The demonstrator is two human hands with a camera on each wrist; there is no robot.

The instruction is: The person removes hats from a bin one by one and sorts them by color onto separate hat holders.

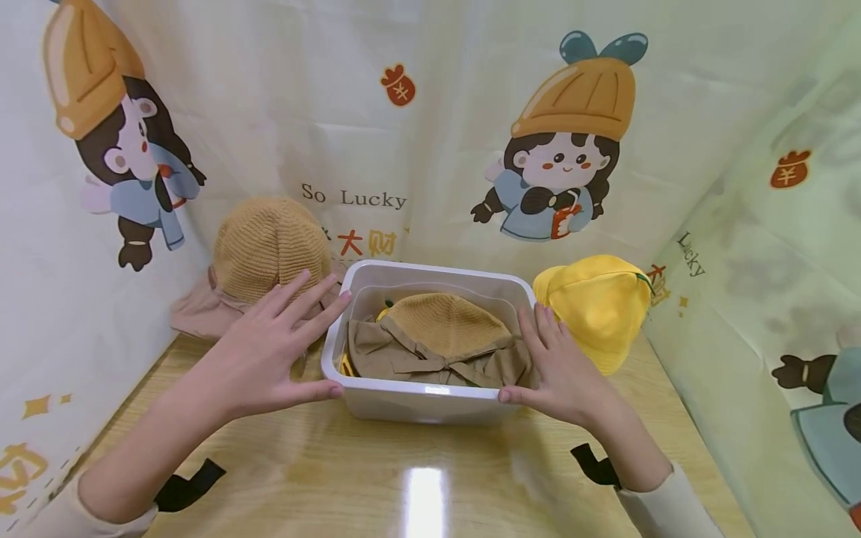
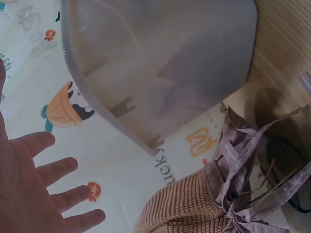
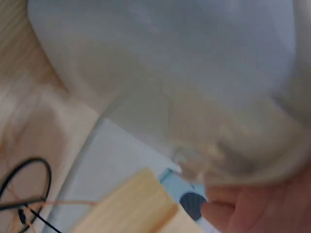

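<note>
A whitish plastic bin (image 1: pixel 430 407) stands on the wooden table. Inside it lies a tan knit hat (image 1: pixel 447 325) with a brown fabric brim and ties; bits of something yellow (image 1: pixel 346 365) show at its left. My left hand (image 1: pixel 272 355) is spread at the bin's left end, and the left wrist view shows its fingers (image 2: pixel 58 170) straight, apart from the bin and holding nothing. At the right end, my right hand (image 1: pixel 561 373) lies along the rim, thumb at the front edge. Its fingers (image 3: pixel 221 213) appear to touch the rim in the blurred right wrist view.
Left of the bin, behind my left hand, sits another tan knit hat (image 1: pixel 269 243) with a pinkish-brown brim. A yellow cap (image 1: pixel 602 306) stands to the right, close to my right fingers. Printed cloth (image 1: pixel 444 164) closes off the back and sides of the table.
</note>
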